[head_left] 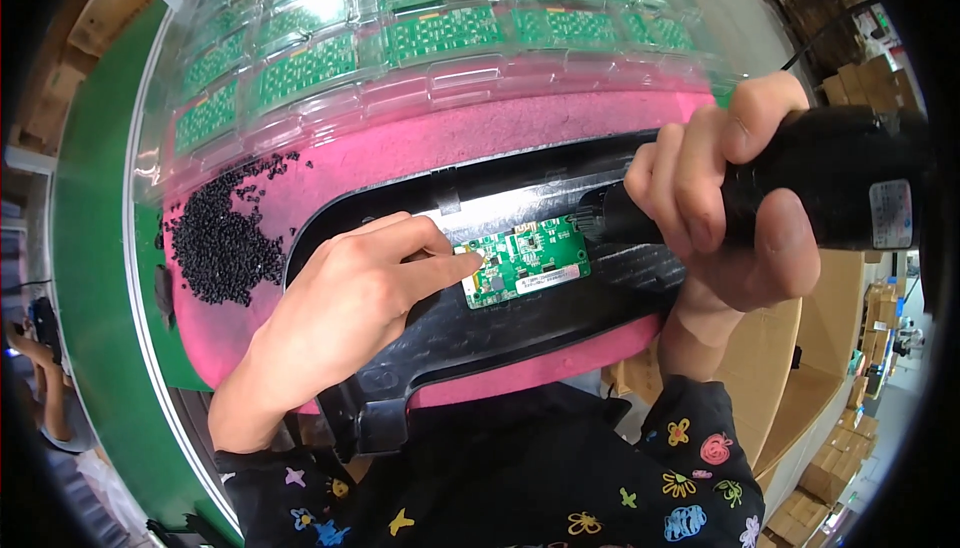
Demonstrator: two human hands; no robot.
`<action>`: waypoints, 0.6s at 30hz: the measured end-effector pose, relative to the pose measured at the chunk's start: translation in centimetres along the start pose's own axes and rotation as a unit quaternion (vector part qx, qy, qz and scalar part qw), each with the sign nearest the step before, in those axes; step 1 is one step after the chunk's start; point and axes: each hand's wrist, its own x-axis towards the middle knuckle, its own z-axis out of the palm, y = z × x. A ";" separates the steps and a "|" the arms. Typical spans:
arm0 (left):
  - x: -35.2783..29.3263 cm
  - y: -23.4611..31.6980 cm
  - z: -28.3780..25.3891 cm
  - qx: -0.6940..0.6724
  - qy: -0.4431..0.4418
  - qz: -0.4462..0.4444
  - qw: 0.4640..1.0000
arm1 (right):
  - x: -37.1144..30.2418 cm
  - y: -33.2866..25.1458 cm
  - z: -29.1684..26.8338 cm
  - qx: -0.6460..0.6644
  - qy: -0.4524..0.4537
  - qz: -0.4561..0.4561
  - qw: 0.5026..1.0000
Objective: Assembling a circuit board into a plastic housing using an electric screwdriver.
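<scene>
A green circuit board [530,260] with small parts and a white label strip lies inside a long black plastic housing [470,343]. The thumb and forefinger of my left hand [365,283] are closed at the board's left end. My right hand [715,183] is wrapped around a thick black electric screwdriver [830,173], held almost level from the right. Its narrower front end reaches the board's upper right corner. The exact contact of its tip is too small to make out.
A pile of small black screws [225,238] lies on the pink mat [530,118], left of the housing. Clear plastic trays [440,73] holding several green boards stand at the far side. A cardboard box [785,358] is at the right. Another person's arm [45,368] shows at far left.
</scene>
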 end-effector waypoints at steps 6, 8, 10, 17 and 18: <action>-0.1 0.5 0.5 0.032 0.016 -0.012 0.999 | 0.8 0.5 -0.5 -0.091 -0.071 -0.008 0.993; -0.1 0.6 0.4 0.038 0.010 -0.012 0.999 | 0.8 0.6 -0.2 -0.088 -0.053 -0.003 0.995; -0.2 0.5 0.3 0.045 0.006 -0.012 0.999 | 0.7 1.0 0.3 -0.081 -0.016 0.010 0.997; -0.3 0.0 0.4 0.061 0.046 0.040 0.996 | 0.6 0.3 -1.0 0.186 -0.126 -0.067 0.972; -0.2 0.1 0.4 0.026 0.096 0.055 0.994 | 0.6 -0.2 -0.5 0.222 -0.120 -0.092 0.963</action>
